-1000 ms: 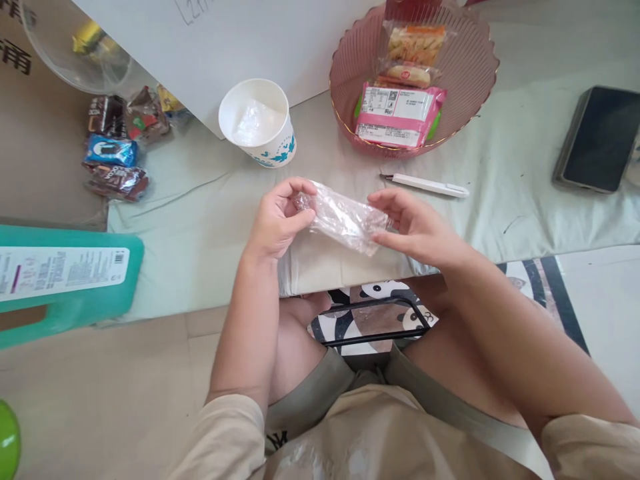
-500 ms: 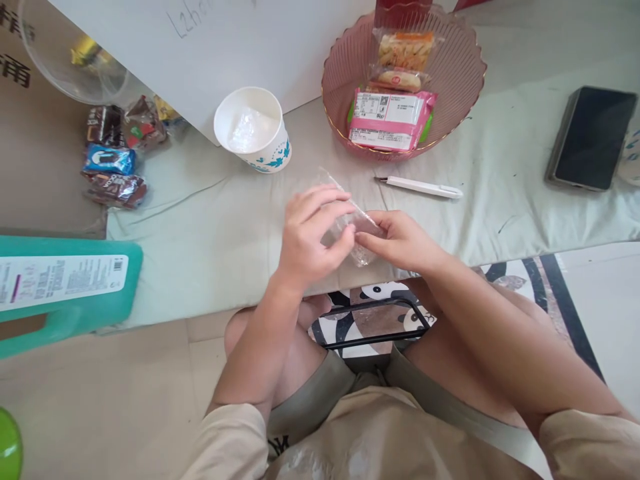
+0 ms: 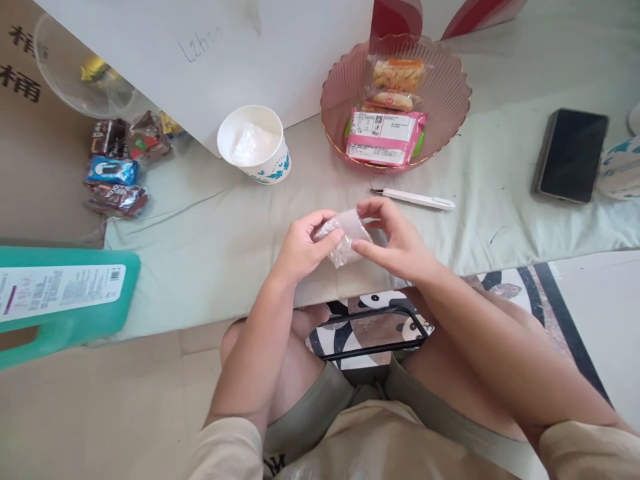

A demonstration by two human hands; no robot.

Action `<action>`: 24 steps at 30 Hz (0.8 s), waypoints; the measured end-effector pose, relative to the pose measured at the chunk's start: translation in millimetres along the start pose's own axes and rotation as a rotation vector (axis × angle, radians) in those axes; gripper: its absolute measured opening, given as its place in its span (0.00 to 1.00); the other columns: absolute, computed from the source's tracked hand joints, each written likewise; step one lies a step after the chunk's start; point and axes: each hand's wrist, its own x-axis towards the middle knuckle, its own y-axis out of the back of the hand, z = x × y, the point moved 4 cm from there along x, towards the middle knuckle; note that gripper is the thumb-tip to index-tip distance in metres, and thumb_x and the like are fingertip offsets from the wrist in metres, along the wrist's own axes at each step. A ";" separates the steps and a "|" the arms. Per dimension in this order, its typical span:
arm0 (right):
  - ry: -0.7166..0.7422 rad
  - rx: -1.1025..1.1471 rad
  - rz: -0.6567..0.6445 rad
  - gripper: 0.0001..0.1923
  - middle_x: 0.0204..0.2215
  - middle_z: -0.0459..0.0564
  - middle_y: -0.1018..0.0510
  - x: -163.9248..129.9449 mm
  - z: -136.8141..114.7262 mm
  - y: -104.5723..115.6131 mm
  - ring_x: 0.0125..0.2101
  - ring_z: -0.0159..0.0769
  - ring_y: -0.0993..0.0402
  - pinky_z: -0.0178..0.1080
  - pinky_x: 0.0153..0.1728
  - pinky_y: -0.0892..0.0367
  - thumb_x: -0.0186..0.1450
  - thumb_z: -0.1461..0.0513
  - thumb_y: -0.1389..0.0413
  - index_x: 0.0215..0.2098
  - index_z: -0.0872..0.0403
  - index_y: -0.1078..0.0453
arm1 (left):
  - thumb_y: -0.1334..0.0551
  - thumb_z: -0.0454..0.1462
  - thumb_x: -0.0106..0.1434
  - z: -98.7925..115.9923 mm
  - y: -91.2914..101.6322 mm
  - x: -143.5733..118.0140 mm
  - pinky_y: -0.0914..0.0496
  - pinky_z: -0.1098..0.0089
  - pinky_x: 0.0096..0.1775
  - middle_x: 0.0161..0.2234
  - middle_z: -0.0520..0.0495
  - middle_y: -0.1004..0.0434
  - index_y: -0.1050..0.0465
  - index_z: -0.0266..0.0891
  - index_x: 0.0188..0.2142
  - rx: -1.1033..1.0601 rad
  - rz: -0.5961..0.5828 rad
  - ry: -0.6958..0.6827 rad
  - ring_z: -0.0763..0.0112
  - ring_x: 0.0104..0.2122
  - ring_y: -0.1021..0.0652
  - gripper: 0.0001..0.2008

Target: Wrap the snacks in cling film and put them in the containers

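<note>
While your fingertips pinch in from both sides, the clear plastic wrapper (image 3: 345, 237) sits crumpled between them — bunched into a small wad just above the near edge of the table (image 3: 210, 233). Your left hand (image 3: 300, 250) has thumb and forefinger closed on the wad's left end, the other fingers curled under. Your right hand (image 3: 400, 243) grips the right side, forefinger arched over the top and thumb pressing from below. The two hands are nearly touching, with only the wrapper between them.

Just beyond your right hand lies a white pen (image 3: 414, 198), flat on the pale green cloth. Further back stands a pink ribbed bowl (image 3: 450, 100) with snack packets in it — a pink-and-white packet (image 3: 385, 128) in front, orange ones behind. To the left of the bowl there's a white paper cup (image 3: 255, 145) with a blue print and something clear crumpled inside. Off to your right, well apart, a dark phone (image 3: 571, 155) lies face up. On the far left, a scatter of small snack wrappers (image 3: 117, 167) rests beside the cloth, and a teal container (image 3: 65, 300) juts in from the left edge.
</note>
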 end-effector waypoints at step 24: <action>-0.231 0.271 -0.140 0.12 0.24 0.43 0.26 29.6 -14.2 -31.6 0.28 0.33 0.30 0.38 0.34 0.34 0.62 0.51 0.43 0.30 0.50 0.33 | 0.35 0.25 0.46 105.3 117.7 60.9 0.32 0.63 0.40 0.20 0.57 0.38 0.40 0.44 0.22 0.922 0.516 -0.166 0.71 0.25 0.33 0.16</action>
